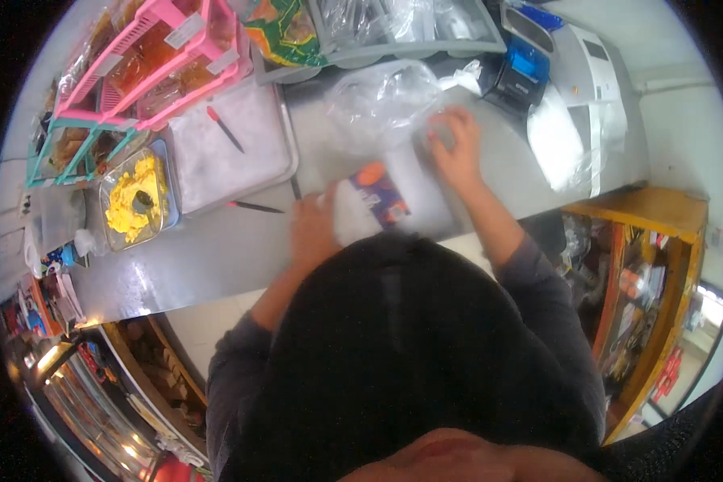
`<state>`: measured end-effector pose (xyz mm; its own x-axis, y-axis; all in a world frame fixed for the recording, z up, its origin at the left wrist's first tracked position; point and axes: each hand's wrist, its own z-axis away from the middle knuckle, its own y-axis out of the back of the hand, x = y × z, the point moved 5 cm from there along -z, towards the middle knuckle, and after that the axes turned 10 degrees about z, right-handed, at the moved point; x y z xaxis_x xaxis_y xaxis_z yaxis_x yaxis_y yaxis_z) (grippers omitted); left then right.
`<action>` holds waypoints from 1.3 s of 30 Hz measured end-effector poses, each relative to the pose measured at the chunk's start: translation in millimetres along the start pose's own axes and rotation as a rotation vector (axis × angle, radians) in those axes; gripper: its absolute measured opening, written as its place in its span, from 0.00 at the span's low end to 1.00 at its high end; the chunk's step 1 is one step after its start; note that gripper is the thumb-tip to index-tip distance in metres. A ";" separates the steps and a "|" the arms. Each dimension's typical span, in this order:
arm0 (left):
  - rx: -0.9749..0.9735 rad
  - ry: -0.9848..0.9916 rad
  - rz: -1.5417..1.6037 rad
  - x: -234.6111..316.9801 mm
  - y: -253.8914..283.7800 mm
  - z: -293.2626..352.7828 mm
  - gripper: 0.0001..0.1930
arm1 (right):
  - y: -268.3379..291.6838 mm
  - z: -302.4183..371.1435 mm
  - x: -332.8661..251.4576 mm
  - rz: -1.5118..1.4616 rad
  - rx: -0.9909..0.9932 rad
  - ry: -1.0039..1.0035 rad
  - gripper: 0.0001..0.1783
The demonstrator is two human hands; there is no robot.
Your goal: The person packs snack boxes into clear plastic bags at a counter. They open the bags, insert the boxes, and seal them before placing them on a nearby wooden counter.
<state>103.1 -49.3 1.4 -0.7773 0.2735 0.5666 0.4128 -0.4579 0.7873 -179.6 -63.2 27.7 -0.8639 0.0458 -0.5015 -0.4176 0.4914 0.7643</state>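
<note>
- Teal basket (40,165): far to the left of the package, holding wrapped items too indistinct to identify.
- Glass dish (167,210): well left of the package, filled with a yellow food (132,210) that has a dark spot near its middle.
- Pink basket (157,71): beyond the package and to its left; wrapped goods show through its openings.
- White tray (205,173): left of the package, slightly beyond it, bearing a red-and-black pen-like tool (226,129).
- Dark slender tool (259,208): on the counter (193,261), left of the package.
- Left hand (313,223): at the package's left edge, blurred; whether its fingers grip or merely rest there cannot be told.
- Package (387,201): white, with a purple-and-orange print, lying on the counter in front of the person, between the hands.
- Clear plastic bag (386,98): crumpled, just beyond the package.
- Right hand (458,149): to the right of the package and beyond it, fingers curved, thumb and forefinger parted.
- Blue-and-black device (524,74): beyond the package, to its right.
- White machine (590,68): farther right of the package.
</note>
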 end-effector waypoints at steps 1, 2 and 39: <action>0.038 0.033 0.033 -9.9 0.6 0.2 0.54 | -9.8 -25.5 6.9 -0.008 -0.051 0.030 0.14; 0.082 0.074 0.066 -17.5 4.5 4.0 0.53 | -20.2 -50.9 13.2 -0.022 -0.108 0.067 0.15; -0.027 -0.346 0.140 123.2 -20.6 -95.3 0.56 | -14.5 14.5 147.8 -1.216 -0.759 -0.749 0.15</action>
<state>-46.5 -86.7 31.9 -0.5062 0.4742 0.7203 0.4871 -0.5321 0.6926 -297.2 -50.9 -63.4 0.2940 0.4742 -0.8299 -0.9490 0.0414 -0.3125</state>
